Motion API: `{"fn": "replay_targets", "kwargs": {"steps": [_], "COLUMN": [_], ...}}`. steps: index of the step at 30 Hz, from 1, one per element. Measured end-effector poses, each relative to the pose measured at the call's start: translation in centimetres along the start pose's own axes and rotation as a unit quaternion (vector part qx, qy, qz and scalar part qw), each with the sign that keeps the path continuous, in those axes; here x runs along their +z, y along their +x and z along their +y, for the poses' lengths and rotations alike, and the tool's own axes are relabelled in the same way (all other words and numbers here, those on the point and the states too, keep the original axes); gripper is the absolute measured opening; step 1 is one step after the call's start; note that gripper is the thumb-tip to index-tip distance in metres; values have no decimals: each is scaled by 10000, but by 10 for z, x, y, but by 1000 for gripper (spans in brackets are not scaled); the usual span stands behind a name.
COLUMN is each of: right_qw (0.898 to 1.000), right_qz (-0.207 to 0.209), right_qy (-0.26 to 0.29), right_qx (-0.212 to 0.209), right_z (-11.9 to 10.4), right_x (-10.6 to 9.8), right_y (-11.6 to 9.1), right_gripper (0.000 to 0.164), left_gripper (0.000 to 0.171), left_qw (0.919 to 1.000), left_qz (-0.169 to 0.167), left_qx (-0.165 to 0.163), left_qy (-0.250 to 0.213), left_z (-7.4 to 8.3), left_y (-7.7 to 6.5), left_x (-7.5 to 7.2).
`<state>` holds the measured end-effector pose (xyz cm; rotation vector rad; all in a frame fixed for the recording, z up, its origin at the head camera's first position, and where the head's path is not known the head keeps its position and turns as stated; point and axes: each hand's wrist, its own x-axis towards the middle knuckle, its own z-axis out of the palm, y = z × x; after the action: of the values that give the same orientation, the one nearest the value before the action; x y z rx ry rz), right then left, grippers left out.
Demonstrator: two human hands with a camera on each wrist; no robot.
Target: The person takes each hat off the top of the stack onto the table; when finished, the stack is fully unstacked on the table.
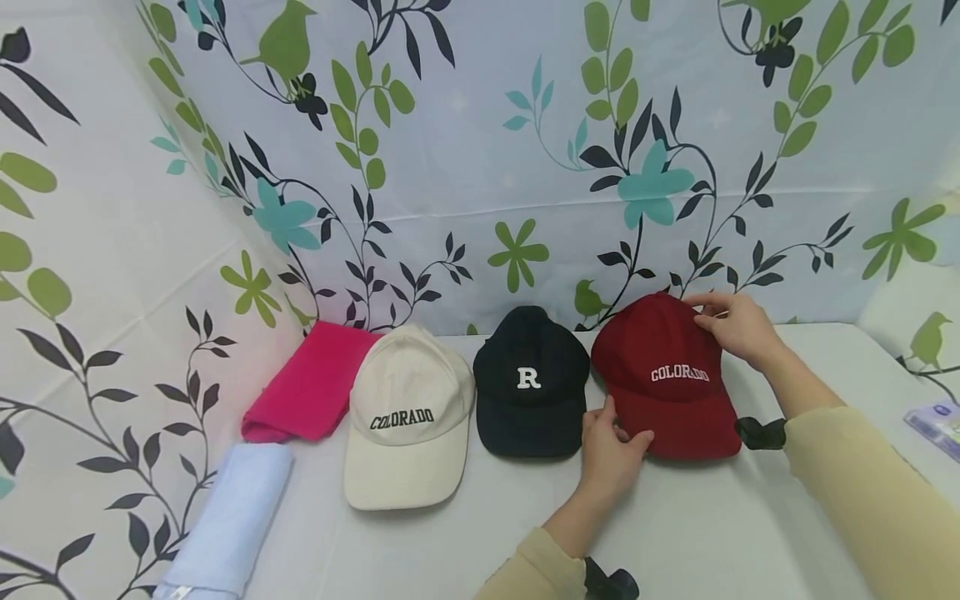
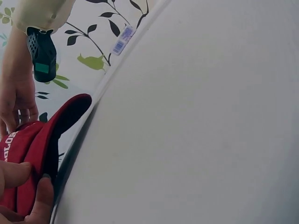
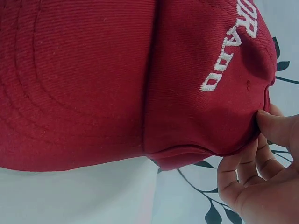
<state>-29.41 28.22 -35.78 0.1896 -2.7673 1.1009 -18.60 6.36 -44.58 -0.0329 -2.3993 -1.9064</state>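
Note:
A red baseball cap with COLORADO in white letters sits at the right of a row of caps. My right hand pinches the edge of its crown on the right side, thumb over the fabric and fingers beneath, as the right wrist view shows on the cap. At the cap's left, my left hand grips the side where brim and crown meet. Close to that hand is a black cap with a white R. Left of it lies a cream cap with dark COLORADO lettering.
A folded pink cloth lies behind the cream cap's left side, and a light blue rolled cloth is in front of it. A purple-and-white packet is at the far right. Behind the white table hangs a leaf-patterned curtain.

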Motion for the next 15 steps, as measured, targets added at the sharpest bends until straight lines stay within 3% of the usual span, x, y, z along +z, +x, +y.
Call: {"fn": "replay_targets", "kwargs": {"steps": [8,15], "right_qw": [9997,9995], "right_qz": [-167,-249], "right_qy": [-51,0], "right_qx": [164,181], "right_z": [3,2], "right_x": [1,4], "right_y": [-3,-5], "right_gripper": [34,35], "left_gripper": [70,56], "left_qw": [9990,9966], "left_qz": [-300,-472], "left_qx": [-115,-1], "left_qy": [312,670], "left_z": [3,8], "left_y": [-1,-1], "left_x": [-7,-19]}}
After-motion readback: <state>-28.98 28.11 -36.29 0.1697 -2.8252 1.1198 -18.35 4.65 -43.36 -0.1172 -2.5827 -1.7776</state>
